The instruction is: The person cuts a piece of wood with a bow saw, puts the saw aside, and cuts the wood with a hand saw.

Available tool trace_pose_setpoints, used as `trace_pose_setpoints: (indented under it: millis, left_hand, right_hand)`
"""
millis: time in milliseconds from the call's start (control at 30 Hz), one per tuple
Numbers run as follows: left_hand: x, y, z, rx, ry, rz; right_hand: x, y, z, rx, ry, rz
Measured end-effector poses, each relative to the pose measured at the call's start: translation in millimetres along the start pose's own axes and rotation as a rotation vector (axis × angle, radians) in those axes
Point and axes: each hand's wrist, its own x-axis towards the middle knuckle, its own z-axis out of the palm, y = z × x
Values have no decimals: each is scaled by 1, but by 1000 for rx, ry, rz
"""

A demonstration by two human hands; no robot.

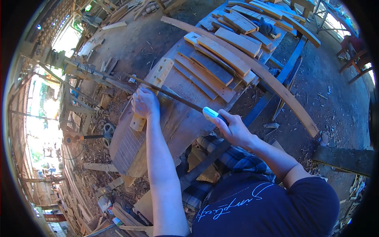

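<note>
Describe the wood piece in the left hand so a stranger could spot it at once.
Find the bench running toward the picture's upper right. On its near left part, the left hand grips a pale wood piece with holes in it. Unlike the boards lying farther along, it is held, and a long, thin tool crosses it.

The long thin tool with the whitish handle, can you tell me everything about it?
The tool has a long, narrow, straight dark blade that looks like metal, and a smooth whitish-blue handle, shiny in the light. The right hand grips the handle. The blade slants toward the upper left, crossing a pale wooden piece just beyond the left hand. Its edge is too small to make out.
</note>
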Motion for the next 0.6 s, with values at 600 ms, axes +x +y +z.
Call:
trace_pose_setpoints:
  millis: [600]
  left_hand:
    - [-10, -4, 5, -115, 60, 138]
  right_hand:
    - [45, -10, 59, -70, 10, -168]
